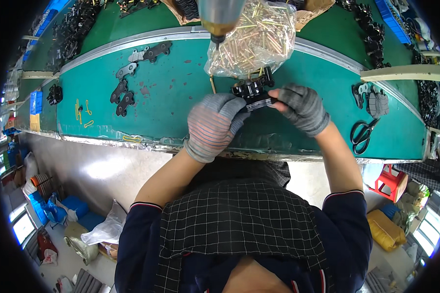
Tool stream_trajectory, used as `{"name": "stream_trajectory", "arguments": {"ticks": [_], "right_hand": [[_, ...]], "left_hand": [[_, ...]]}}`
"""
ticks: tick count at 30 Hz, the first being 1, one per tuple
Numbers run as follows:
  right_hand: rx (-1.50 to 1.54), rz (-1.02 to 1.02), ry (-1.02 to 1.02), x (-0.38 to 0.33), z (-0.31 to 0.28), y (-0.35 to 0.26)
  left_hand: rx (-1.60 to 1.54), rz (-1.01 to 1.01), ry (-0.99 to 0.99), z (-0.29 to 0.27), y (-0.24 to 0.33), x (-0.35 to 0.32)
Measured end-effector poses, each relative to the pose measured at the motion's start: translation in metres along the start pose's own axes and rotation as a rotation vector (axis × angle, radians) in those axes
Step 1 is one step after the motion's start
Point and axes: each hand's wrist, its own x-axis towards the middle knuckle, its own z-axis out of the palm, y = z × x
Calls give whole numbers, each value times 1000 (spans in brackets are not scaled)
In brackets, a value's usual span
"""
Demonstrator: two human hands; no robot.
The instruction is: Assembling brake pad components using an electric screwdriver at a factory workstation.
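Observation:
Both of my hands wear grey knit gloves with bare fingertips. Between them, above the green worktop, is a black brake caliper [252, 89] with brake pads along its near edge. My left hand [211, 126], in a glove with reddish stripes, grips the caliper's left side; its fingertips are partly hidden. At the caliper's right end, my right hand [302, 108] pinches the edge with thumb and fingers. Just beyond lies a clear plastic bag [252, 41] full of golden pins. One loose pin [212, 84] sticks out beside my left hand. A power screwdriver [221, 19] hangs over the bag.
Several brake pads [126, 72] lie at the left of the worktop, near yellow rubber bands [79, 112]. On the right are black-handled scissors [362, 136] and more pads [377, 104]. A metal rail [146, 40] borders the far side, with piled black parts [73, 34] behind it.

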Motion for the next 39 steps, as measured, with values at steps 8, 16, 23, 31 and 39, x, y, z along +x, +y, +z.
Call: {"name": "stream_trajectory", "arguments": {"ticks": [8,16,23,31,39], "right_hand": [[43,-72,-111,4,21,18],[-1,25,-175,24,31,5],[561,1002,-381,85,16,-23],[-356,334,-103,59,65,-10],[-480,396,-391,91,82,-23]], "left_hand": [[38,81,25,9,-20,5],[146,329,28,14,-28,21],[226,432,13,2,-65,61],[95,-70,69,-86,-72,-9],[-1307,-929,356,-82,-73,-50]]}}
